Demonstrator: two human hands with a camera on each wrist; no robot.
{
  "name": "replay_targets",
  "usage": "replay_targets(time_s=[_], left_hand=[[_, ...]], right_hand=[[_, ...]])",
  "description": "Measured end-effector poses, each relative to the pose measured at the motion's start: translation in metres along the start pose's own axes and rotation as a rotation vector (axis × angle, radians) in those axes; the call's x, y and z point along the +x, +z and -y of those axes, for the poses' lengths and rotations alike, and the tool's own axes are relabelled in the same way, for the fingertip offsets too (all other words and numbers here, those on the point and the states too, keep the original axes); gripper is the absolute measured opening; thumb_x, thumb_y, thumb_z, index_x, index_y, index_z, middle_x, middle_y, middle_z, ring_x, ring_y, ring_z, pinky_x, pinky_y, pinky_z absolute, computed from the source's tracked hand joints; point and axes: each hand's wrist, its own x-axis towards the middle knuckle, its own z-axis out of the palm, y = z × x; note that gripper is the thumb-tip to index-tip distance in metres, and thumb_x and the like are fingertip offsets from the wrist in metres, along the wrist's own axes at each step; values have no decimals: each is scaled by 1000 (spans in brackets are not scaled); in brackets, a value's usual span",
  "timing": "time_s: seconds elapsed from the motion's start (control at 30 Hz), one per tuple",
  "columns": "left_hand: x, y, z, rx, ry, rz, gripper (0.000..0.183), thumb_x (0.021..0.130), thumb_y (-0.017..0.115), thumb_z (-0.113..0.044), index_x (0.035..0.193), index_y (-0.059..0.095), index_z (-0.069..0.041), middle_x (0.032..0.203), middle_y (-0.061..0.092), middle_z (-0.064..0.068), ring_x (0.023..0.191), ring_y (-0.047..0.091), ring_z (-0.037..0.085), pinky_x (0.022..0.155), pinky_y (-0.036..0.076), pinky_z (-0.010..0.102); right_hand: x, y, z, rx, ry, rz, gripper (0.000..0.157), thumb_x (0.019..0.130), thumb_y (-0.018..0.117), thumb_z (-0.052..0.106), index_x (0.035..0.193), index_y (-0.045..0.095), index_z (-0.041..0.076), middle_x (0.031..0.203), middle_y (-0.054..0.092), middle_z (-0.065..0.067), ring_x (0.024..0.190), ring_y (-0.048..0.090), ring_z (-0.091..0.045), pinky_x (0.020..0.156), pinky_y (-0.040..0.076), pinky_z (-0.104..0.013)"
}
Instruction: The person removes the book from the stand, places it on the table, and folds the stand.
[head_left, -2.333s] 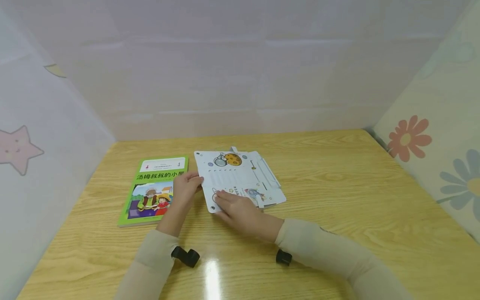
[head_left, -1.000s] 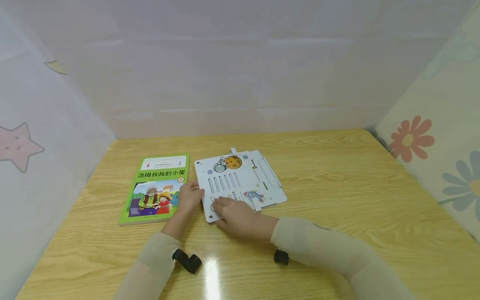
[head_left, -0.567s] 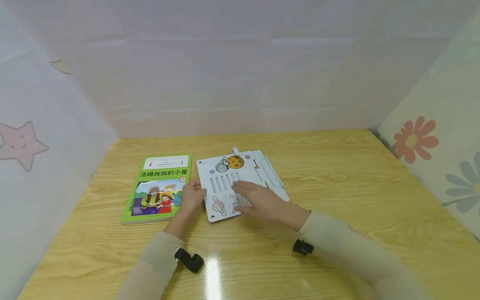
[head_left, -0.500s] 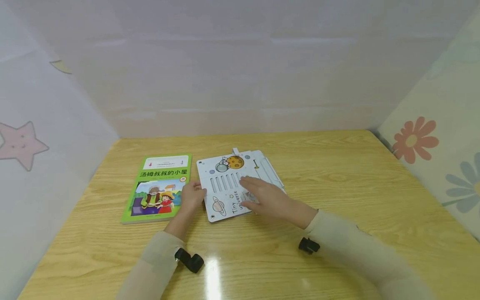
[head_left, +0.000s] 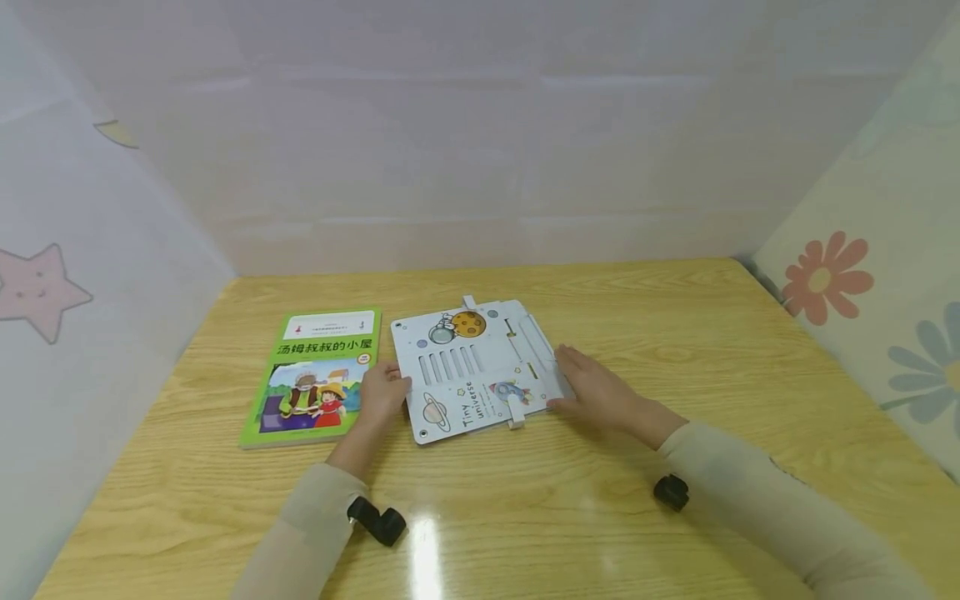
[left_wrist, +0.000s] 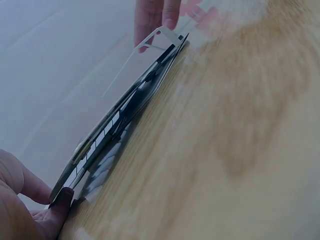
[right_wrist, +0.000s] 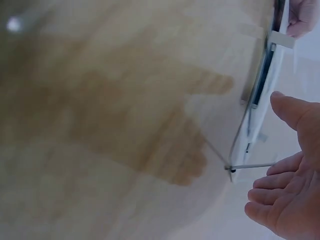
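Note:
A white folding book stand [head_left: 491, 354], printed "Tiny universe" with a planet, an astronaut and a rocket, lies on the wooden table. Its slots and small clips face up. At its left edge my left hand [head_left: 384, 392] pinches the plate; the left wrist view has the thumb and a finger [left_wrist: 64, 200] on either side of that edge. Beside the stand's right edge is my right hand [head_left: 600, 392], thumb and fingers spread apart. In the right wrist view the right hand [right_wrist: 295, 185] has its fingers close to the stand's thin bar [right_wrist: 252, 165].
To the left lies a green picture-covered book [head_left: 311, 379], close to my left hand. The wooden table [head_left: 720, 358] extends right and toward me. A pale wall covering [head_left: 480, 167] stands behind the table's back edge, with printed side walls.
The stand's tilted-up left side has been lowered toward the table. My right hand has left its lower left corner and moved over it to the right edge. My left hand keeps its place.

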Motion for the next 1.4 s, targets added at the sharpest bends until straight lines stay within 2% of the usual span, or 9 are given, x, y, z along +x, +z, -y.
replay_targets(time_s=[0.27, 0.43, 0.67, 0.8, 1.1, 1.4], left_hand=[[2, 0, 2, -5, 25, 2, 32, 79, 51, 3, 110, 49, 9, 97, 56, 21, 86, 55, 27, 73, 47, 31], [2, 0, 2, 17, 19, -6, 31, 79, 51, 2, 109, 50, 9, 95, 57, 20, 83, 55, 27, 71, 48, 31], [1, 0, 0, 24, 6, 13, 34, 81, 50, 0, 113, 46, 10, 104, 53, 22, 96, 51, 29, 79, 45, 34], [2, -1, 0, 15, 3, 14, 35, 81, 50, 1, 114, 45, 10, 105, 52, 23, 97, 50, 30, 81, 44, 35], [2, 0, 1, 7, 17, 10, 35, 80, 50, 2, 114, 45, 11, 104, 53, 23, 97, 51, 30, 80, 44, 34], [3, -1, 0, 30, -10, 13, 36, 81, 50, 1, 115, 45, 10, 107, 51, 23, 99, 50, 29, 82, 44, 34]], right_hand=[[-1, 7, -4, 47, -42, -16, 78, 76, 65, 32, 124, 28, -17, 124, 33, -33, 113, 35, -40, 94, 29, -45], [0, 8, -5, 69, -32, 25, 77, 77, 64, 31, 126, 27, -15, 125, 35, -31, 113, 37, -37, 92, 33, -43], [2, 12, -7, 31, -92, 13, 68, 78, 63, 29, 122, 35, -15, 123, 38, -29, 112, 38, -36, 92, 33, -43], [3, 13, -7, 30, -110, 16, 65, 79, 62, 28, 122, 36, -14, 123, 39, -27, 113, 38, -36, 93, 32, -43], [3, 14, -6, -25, -111, 66, 62, 83, 57, 29, 124, 35, -12, 126, 37, -26, 115, 34, -36, 93, 31, -43], [4, 13, -1, -91, -103, 104, 61, 84, 54, 29, 124, 35, -12, 125, 37, -27, 114, 35, -37, 91, 34, -43]])
